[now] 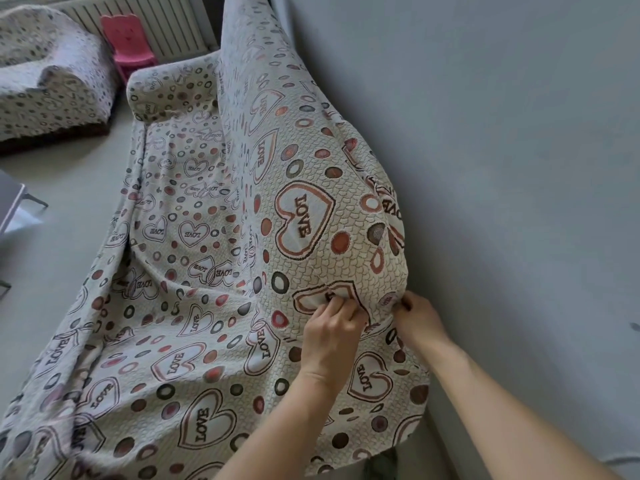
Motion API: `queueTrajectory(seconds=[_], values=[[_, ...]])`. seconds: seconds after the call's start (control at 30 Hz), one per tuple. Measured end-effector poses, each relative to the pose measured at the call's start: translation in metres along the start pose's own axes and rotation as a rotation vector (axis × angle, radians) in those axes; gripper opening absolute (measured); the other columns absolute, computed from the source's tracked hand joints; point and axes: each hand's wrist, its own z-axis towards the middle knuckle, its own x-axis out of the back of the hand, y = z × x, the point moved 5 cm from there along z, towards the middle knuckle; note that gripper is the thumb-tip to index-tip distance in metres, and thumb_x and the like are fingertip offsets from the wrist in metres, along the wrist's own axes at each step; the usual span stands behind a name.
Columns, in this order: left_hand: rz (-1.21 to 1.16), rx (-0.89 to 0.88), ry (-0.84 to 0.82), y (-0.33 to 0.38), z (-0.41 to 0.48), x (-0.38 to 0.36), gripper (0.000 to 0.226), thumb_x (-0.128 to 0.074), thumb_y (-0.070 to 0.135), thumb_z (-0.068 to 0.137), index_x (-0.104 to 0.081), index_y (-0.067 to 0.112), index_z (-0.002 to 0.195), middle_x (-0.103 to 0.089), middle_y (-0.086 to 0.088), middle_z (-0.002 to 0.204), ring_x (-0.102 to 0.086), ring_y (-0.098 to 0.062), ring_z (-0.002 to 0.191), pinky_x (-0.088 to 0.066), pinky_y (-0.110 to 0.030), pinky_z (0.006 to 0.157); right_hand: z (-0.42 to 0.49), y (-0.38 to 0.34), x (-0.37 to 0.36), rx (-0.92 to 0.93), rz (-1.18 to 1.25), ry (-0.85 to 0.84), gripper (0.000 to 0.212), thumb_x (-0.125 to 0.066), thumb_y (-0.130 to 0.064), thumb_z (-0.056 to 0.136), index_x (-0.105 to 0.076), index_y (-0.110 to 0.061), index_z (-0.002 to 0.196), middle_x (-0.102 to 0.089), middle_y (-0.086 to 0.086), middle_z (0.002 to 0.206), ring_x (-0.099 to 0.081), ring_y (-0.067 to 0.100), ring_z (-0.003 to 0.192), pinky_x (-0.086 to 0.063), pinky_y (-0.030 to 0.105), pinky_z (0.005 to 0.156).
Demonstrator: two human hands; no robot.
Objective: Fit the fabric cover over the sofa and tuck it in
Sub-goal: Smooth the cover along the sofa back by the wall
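Note:
A cream fabric cover printed with "LOVE" hearts and coloured circles drapes over the whole sofa, from the far armrest to the near end. It lies stretched over the backrest along the wall and hangs loose and wrinkled at the front left. My left hand pinches a fold of the cover at the near end of the backrest. My right hand grips the cover's edge right beside it, close to the wall. The sofa itself is hidden under the fabric.
A grey wall runs close along the sofa's right side. An armchair in the same patterned cover stands at the far left, with a small pink child's chair and a white radiator behind. A grey table corner juts in at the left.

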Motion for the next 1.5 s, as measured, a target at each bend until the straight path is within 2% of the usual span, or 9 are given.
queueTrajectory(seconds=[0.17,0.33,0.4,0.57,0.73,0.83,0.97,1.23,1.5], values=[[-0.111,-0.042,-0.047,-0.003,-0.019,0.003,0.043,-0.044,0.009,0.071,-0.074,0.027,0.095,-0.067,0.009,0.099,-0.057,-0.015,0.098,-0.042,-0.028,0.097,-0.005,-0.004,-0.004,-0.024,0.168,0.075,0.023,-0.045,-0.015,0.095,-0.067,-0.013,0.101,-0.068,0.001,0.094,-0.062,0.021,0.089,-0.049,0.03,0.076],[-0.171,-0.048,0.019,-0.014,-0.061,-0.003,0.048,-0.048,0.0,0.076,-0.062,0.022,0.117,-0.049,0.006,0.139,-0.042,-0.017,0.133,-0.031,-0.038,0.115,-0.013,0.001,-0.019,-0.098,0.466,0.188,0.027,-0.042,-0.018,0.099,-0.06,-0.013,0.079,-0.059,0.004,0.071,-0.05,0.017,0.059,-0.04,0.027,0.053],[-0.259,0.167,0.103,-0.029,-0.08,-0.01,0.04,-0.059,0.001,0.085,-0.061,0.021,0.119,-0.049,0.005,0.136,-0.043,-0.016,0.129,-0.041,-0.036,0.108,-0.02,0.001,-0.028,-0.14,0.583,0.19,0.026,-0.04,-0.017,0.1,-0.056,-0.011,0.08,-0.058,0.008,0.07,-0.051,0.017,0.054,-0.041,0.025,0.043],[-0.819,1.202,0.202,-0.07,-0.101,-0.023,0.053,-0.064,0.042,0.086,-0.047,0.019,0.131,-0.047,0.002,0.128,-0.05,-0.012,0.116,-0.044,-0.038,0.104,-0.04,-0.01,-0.069,-0.378,0.804,-0.008,0.01,-0.051,-0.01,0.096,-0.056,-0.011,0.088,-0.061,0.008,0.073,-0.059,0.019,0.058,-0.05,0.028,0.046],[-1.288,1.584,0.226,-0.097,-0.091,-0.054,0.054,-0.077,0.045,0.075,-0.062,0.009,0.112,-0.07,-0.012,0.108,-0.069,-0.026,0.093,-0.056,-0.042,0.089,-0.041,-0.014,-0.094,-0.55,0.754,-0.106,0.021,-0.066,-0.023,0.09,-0.058,-0.005,0.081,-0.057,0.01,0.059,-0.049,0.015,0.039,-0.038,0.016,0.032],[-1.471,1.609,0.25,-0.102,-0.088,-0.058,0.024,-0.07,0.011,0.087,-0.062,0.0,0.107,-0.07,-0.018,0.098,-0.069,-0.024,0.078,-0.06,-0.034,0.073,-0.034,-0.007,-0.105,-0.571,0.678,-0.081,0.023,-0.063,-0.017,0.091,-0.055,-0.006,0.072,-0.052,0.008,0.058,-0.041,0.014,0.04,-0.028,0.014,0.029],[-1.482,1.531,0.16,-0.103,-0.092,-0.056,0.007,-0.061,0.002,0.091,-0.063,0.002,0.084,-0.065,-0.01,0.075,-0.063,-0.02,0.067,-0.059,-0.036,0.077,-0.026,0.009,-0.11,-0.505,0.477,0.026,0.018,-0.053,-0.011,0.09,-0.051,-0.015,0.073,-0.054,0.003,0.07,-0.042,0.013,0.05,-0.028,0.016,0.032],[-1.261,1.462,0.097,-0.1,-0.117,-0.094,0.013,-0.061,0.008,0.088,-0.064,0.006,0.075,-0.058,-0.006,0.067,-0.051,-0.017,0.059,-0.046,-0.029,0.062,-0.023,0.022,-0.109,-0.319,0.053,0.003,0.017,-0.05,-0.01,0.088,-0.059,-0.003,0.1,-0.058,0.005,0.095,-0.056,0.021,0.093,-0.047,0.033,0.085],[-1.485,1.549,0.226,-0.101,-0.116,-0.094,0.007,-0.058,0.007,0.091,-0.062,0.006,0.086,-0.067,-0.011,0.082,-0.062,-0.021,0.074,-0.053,-0.03,0.071,-0.028,0.01,-0.114,-0.248,0.038,-0.041,0.036,-0.05,-0.032,0.094,-0.063,-0.004,0.075,-0.067,0.011,0.066,-0.059,0.025,0.058,-0.044,0.031,0.058]])
